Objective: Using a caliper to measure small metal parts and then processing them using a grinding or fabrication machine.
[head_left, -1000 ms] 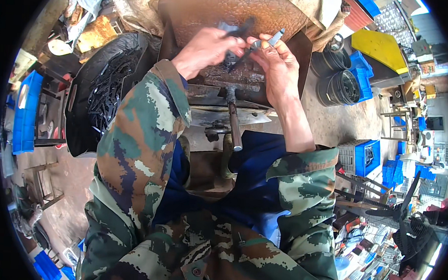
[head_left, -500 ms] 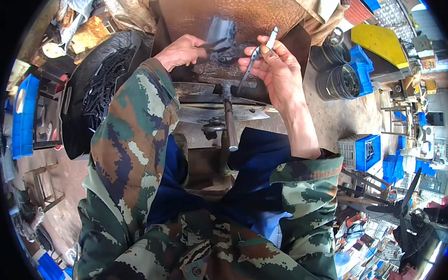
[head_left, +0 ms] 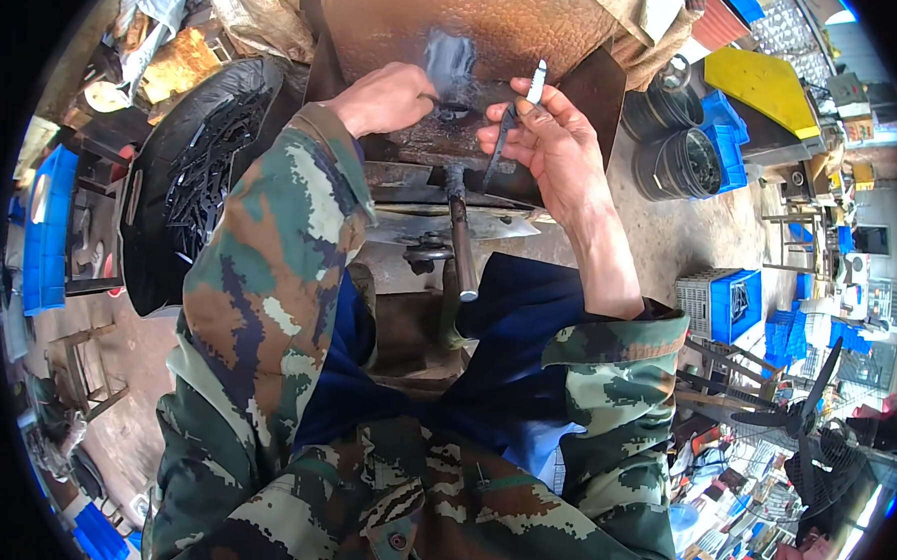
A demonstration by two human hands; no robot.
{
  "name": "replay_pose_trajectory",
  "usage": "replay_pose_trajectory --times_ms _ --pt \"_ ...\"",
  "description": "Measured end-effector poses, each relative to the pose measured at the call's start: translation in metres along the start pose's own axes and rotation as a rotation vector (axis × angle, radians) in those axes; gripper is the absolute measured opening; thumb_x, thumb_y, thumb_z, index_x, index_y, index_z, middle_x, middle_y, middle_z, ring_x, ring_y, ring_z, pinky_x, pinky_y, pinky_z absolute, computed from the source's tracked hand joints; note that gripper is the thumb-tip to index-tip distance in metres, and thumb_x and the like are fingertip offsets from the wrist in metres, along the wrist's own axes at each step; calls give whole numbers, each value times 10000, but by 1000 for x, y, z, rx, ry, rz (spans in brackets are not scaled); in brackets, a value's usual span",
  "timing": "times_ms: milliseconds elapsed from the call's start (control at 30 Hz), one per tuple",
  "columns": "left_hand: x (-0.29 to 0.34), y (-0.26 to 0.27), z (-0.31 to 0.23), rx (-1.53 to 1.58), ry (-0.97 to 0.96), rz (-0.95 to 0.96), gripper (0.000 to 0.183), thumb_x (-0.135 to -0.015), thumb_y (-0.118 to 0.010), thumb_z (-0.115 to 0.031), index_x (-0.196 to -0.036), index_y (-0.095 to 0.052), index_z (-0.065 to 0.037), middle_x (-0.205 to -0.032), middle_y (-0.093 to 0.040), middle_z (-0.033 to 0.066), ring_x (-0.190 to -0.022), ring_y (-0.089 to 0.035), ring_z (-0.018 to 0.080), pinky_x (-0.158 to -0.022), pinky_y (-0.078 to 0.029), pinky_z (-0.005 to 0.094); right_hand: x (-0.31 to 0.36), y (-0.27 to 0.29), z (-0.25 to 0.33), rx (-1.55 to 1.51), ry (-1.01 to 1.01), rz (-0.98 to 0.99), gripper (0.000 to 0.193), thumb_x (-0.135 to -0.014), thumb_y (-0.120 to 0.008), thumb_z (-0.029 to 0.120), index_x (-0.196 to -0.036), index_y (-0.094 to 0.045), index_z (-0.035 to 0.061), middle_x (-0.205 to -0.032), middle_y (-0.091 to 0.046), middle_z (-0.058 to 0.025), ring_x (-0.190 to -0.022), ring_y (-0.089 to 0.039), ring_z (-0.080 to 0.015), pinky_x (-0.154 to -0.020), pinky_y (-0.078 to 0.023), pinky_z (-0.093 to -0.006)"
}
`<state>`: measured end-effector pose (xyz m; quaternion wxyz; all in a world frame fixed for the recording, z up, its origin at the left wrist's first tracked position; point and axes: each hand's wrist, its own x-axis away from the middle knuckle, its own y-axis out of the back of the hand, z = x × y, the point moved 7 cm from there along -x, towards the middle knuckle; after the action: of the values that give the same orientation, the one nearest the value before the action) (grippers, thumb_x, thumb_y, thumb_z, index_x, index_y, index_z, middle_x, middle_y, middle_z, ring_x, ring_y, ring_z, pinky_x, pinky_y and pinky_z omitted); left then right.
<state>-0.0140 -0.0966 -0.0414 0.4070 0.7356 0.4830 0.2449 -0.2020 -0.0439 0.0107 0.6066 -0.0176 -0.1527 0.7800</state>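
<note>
Closed and turned knuckles up, my left hand (head_left: 388, 99) is at the front of a rust-brown metal machine. A dark metal piece (head_left: 453, 110) pokes out from its fingertips, with most of its shape hidden. In my right hand (head_left: 553, 134), a slim metal piece (head_left: 538, 82) is pinched between thumb and fingers. Its upper end is bright and notched; a dark, narrow lower part slants down past the palm. Beyond both hands, a blurred pale grey patch (head_left: 448, 56) shows against the machine's brown back panel (head_left: 519, 33). A metal bar (head_left: 460, 242) points from the machine toward me.
On the left, a black-lined container (head_left: 149, 257) holds a heap of dark slender metal pieces (head_left: 214, 160). Two black buckets (head_left: 674, 165) stand on the right near a yellow panel (head_left: 762, 89). A blue-and-white crate (head_left: 718, 302) and a black fan (head_left: 813, 421) are farther right.
My left hand has turned over knuckles up and shifted slightly right, so the dark piece shows less. The metal piece in my right hand has rotated and moved slightly left.
</note>
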Motion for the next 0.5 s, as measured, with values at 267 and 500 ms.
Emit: replay_pose_trajectory --times_ms 267,500 --pt "15 22 36 171 220 -118 325 -918 -540 -279 -1104 -675 -49 -996 -676 213 -991 -634 388 -875 -479 453 20 4 -13 342 -57 -35 257 -930 -657 161 -1127 -602 5 -844 -608 -18 -692 -565 -83 -589 -461 -235" --pt "33 30 58 279 487 -223 304 -918 -568 -281 -1013 -666 -8 -739 -613 81 -670 -581 155 -639 -470 323 74 -32 -35 1100 617 458 370 -775 -586 -46 -1129 -634 48 -1167 -635 -123 -1032 -628 -342 -845 -540 -367"
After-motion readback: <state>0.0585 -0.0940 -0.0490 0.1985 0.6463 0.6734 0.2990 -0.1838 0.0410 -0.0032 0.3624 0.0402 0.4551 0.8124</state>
